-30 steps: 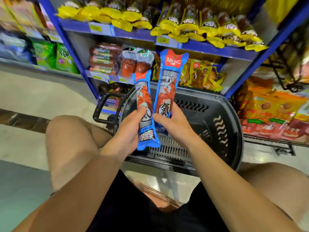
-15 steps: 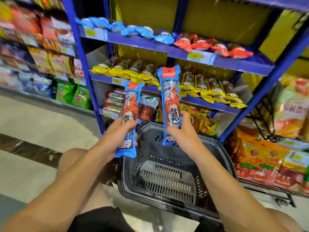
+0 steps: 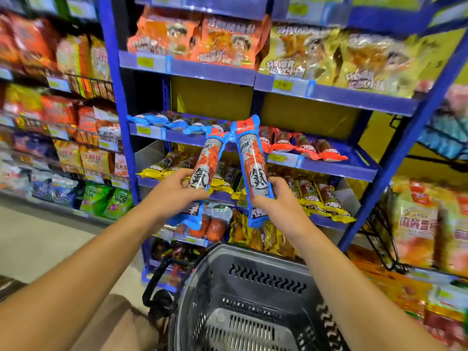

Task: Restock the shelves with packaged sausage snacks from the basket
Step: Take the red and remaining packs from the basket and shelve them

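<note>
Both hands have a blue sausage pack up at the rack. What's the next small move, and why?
Probably carry both up and forward to the shelf row of blue packs: the left hand and right hand each grip a matching blue sausage pack, tops already level with that row.

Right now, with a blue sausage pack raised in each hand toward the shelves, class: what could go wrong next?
1. The top corners of the left pack and the right pack touch or overlap; they may snag when shelved.
2. Each hand, left and right, grips low, so the packs could tip.
3. The blue-pack row overhangs its shelf edge; a nudge might drop some.
</note>
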### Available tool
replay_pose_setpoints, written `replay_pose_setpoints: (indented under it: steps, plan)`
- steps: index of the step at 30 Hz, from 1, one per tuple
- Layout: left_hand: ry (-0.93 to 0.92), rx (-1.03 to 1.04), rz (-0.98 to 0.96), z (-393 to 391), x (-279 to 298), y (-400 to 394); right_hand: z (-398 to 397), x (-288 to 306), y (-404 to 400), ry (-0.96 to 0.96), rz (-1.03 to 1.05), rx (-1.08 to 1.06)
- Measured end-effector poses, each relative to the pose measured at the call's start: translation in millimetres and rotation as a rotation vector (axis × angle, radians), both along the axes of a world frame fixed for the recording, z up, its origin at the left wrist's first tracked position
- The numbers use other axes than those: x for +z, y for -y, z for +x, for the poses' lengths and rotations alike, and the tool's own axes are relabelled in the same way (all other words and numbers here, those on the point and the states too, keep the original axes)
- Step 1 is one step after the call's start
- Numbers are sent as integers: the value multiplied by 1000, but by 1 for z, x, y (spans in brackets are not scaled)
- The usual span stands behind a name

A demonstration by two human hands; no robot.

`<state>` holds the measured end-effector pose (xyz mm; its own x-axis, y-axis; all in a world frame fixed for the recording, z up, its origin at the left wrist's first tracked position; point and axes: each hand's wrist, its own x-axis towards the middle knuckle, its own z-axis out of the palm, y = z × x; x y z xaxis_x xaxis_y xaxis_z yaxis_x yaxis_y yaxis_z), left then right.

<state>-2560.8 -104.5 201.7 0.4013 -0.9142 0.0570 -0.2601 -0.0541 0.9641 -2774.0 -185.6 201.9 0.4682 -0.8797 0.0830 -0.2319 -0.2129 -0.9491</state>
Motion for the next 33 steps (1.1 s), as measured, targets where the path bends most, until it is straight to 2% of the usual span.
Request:
replay_pose_setpoints:
  steps: [6,11,21,28,33]
  plan:
    - [37,105,-159,9,28,36,3,22,22,1,-37,-38]
    - [180,144,-138,12,51,69,2,34,42,27,-28,-62]
    - [190,85,-33,18,71,140,-3,41,93,73,19,-98]
    - [267,208,-22,22,85,165,4,43,111,109,47,-85]
    - [572,145,-27,26,84,153,10,38,116,121,55,-78]
